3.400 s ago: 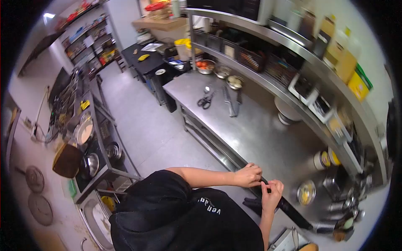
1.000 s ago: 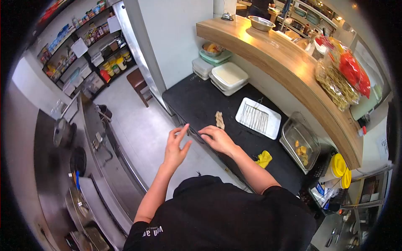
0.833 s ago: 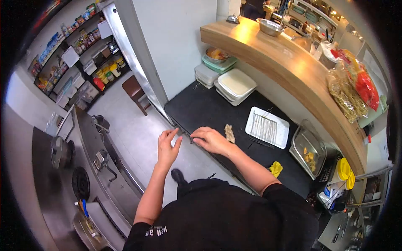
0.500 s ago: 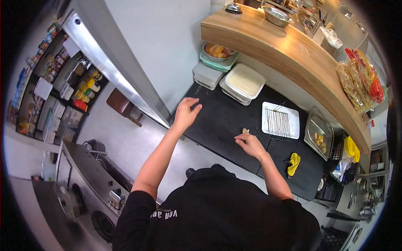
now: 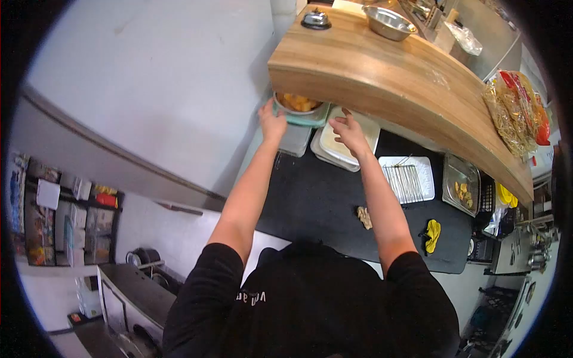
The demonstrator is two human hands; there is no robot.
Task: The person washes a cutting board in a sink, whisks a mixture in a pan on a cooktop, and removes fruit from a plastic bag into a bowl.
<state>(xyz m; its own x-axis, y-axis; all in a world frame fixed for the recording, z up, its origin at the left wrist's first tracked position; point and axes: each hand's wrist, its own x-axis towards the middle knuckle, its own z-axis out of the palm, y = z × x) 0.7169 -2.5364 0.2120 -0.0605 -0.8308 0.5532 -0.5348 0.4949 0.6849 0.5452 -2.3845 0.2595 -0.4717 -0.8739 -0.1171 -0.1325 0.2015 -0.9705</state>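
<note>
My left hand (image 5: pixel 273 123) is at the left edge of a metal bowl (image 5: pixel 289 109) of orange-yellow pieces, which sits on a green-rimmed container (image 5: pixel 310 122). Its fingers look apart; I cannot tell whether they touch the bowl or the container. Over a stacked pair of white plastic tubs (image 5: pixel 364 134) hovers my right hand (image 5: pixel 351 136), fingers spread and holding nothing. Lidded translucent containers (image 5: pixel 295 141) stand beneath the bowl. A knobbly piece of ginger root (image 5: pixel 363 217) lies on the black worktop (image 5: pixel 316 200), beside my right forearm.
A curved wooden shelf (image 5: pixel 358 74) overhangs the containers, carrying a call bell (image 5: pixel 316 19), a steel bowl (image 5: pixel 389 24) and bagged dry noodles (image 5: pixel 513 113). Rightward are a white tray (image 5: pixel 425 173) with a wire rack, a steel pan (image 5: pixel 471 176) and a yellow cloth-like item (image 5: pixel 433 235).
Both hands have moved forward to the containers under the shelf. My right hand has left the ginger, which stays on the worktop. The view has turned left and moved closer to the shelf.
</note>
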